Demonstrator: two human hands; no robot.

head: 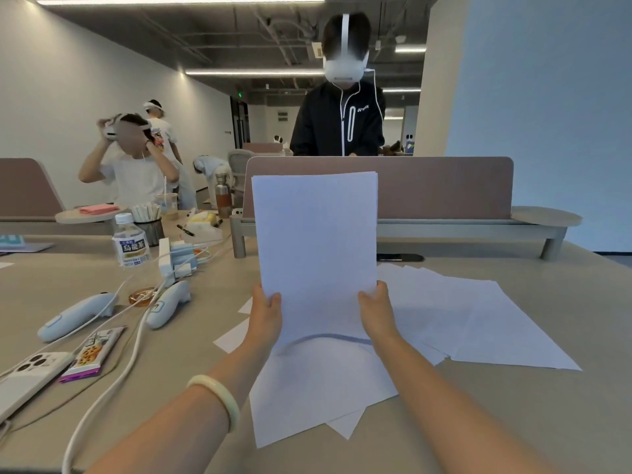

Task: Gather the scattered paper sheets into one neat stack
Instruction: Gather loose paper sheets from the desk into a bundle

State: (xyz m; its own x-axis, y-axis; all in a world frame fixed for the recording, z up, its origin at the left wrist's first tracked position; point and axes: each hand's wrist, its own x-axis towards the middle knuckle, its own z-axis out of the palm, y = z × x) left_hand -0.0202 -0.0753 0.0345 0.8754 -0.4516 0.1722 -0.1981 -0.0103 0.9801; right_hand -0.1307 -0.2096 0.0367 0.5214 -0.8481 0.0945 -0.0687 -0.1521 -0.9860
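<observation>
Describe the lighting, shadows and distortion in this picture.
Head view: the wide lens stretches the near forearms; the held paper stack casts a dark curved shadow on the loose sheets beneath; ceiling lights are bright, yet the table shows no glare.

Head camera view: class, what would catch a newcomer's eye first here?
The upright stack of white sheets, gripped low on each side by the left hand and right hand, fills the centre. Loose sheets lie fanned on the table beneath and to its right. Behind the divider stands a person in a white headset.
</observation>
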